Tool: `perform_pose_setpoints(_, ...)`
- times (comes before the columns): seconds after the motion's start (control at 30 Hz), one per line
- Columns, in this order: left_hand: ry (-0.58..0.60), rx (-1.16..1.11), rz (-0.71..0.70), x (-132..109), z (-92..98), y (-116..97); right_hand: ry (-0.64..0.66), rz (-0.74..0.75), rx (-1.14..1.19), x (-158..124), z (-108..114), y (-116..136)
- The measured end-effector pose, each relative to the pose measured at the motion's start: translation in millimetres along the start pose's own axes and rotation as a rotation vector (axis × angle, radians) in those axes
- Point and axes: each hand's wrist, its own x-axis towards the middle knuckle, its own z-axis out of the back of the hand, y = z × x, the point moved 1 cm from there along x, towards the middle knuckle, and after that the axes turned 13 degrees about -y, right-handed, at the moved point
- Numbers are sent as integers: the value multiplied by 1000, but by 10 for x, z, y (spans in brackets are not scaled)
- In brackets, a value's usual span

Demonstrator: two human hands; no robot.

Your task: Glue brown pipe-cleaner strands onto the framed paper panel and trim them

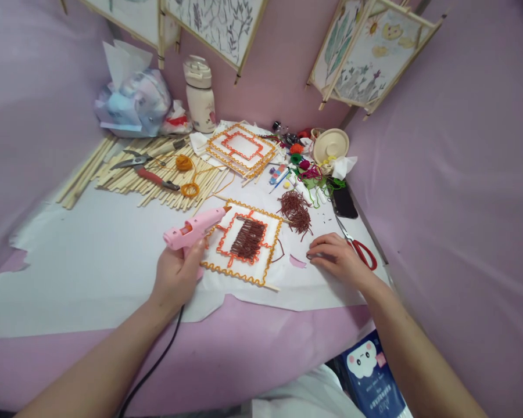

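My left hand [173, 278] is wrapped round the grip of a pink hot glue gun [197, 226]. Its nozzle points right, over the upper left edge of a white panel [270, 235] bordered with wavy orange-yellow yarn. Rows of dark brown yarn [248, 238] fill much of the red-orange yarn frame at the panel's middle. Right of the panel, my right hand [337, 261] rests low over the paper with its fingertips pinched together. A tiny dark bit shows at the tips, too small to name. Close by lie a loose brown strand [281, 251] and a heap of cut brown yarn [295, 212].
Red-handled scissors [362, 253] and a black phone [345, 201] lie at the right edge. Pruning shears [150, 174] rest on wooden sticks [126, 183]. Behind stand finished panels [242, 148], a bottle [200, 98] and tissues [135, 104]. The gun's cord [157, 363] hangs over the front edge.
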Motion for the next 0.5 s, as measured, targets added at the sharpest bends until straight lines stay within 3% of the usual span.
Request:
perform_pose_setpoints(0.33,14,-42,-10,-14,-2,-21,-99,-51,-156,-41,-103,208)
perform_pose_setpoints(0.5,-1,-92,-55,-26,-6,-35,-241,-12,-46,381,-202,604)
